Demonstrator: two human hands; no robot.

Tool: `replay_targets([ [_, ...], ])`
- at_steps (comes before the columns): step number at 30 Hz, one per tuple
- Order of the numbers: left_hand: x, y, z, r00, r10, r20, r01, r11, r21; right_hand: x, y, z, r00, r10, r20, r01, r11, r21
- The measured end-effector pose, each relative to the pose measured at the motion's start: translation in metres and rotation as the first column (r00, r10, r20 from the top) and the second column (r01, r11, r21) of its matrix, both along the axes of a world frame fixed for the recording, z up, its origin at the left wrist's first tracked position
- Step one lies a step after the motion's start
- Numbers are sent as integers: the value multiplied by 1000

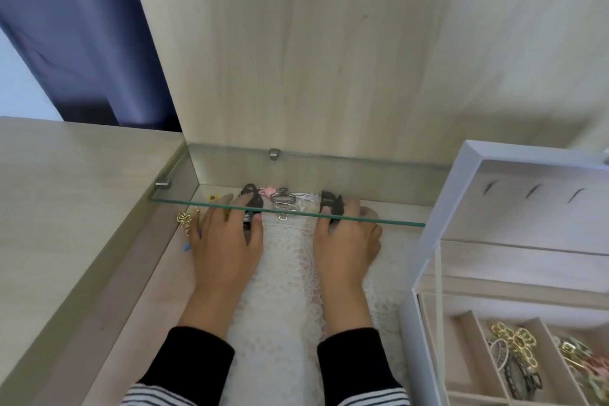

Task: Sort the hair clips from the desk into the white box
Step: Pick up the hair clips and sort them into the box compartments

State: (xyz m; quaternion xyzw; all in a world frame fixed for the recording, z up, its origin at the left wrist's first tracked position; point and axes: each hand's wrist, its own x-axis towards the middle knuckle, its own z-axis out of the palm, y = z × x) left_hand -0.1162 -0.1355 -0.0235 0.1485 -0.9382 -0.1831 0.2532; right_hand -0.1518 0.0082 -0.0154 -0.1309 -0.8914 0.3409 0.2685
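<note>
Clip, black, sits gripped in left hand, claw clip in right hand.

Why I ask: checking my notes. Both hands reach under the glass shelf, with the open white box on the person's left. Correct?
No: the head view shows the open white box on the person's right. Left hand and right hand do reach under the glass shelf.

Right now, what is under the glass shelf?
Under the glass shelf: a black claw clip at the left hand, a second black clip at the right hand, a silver clip and a pink clip. Hands cover parts of both black clips; grip unclear.
</note>
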Motion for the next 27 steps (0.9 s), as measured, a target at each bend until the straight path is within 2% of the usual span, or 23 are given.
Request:
replay_targets([
  [7,1,0,1,1000,25,5,-25,1000,13,4,1,2,999,17,-38,-18,1000,-15],
  [16,4,3,7,1000,25,-17,-25,999,22,10,3,7,993,120,14,-119,990,-79],
  [20,7,6,11,997,21,-72,-16,998,66,11,3,7,993,114,-2,-114,990,-83],
  [23,8,6,13,986,-28,-163,60,979,194,11,2,6,994,105,-32,-107,991,-79],
  [27,7,3,9,966,-61,-252,165,895,415,8,3,6,989,119,-87,-127,988,-85],
])
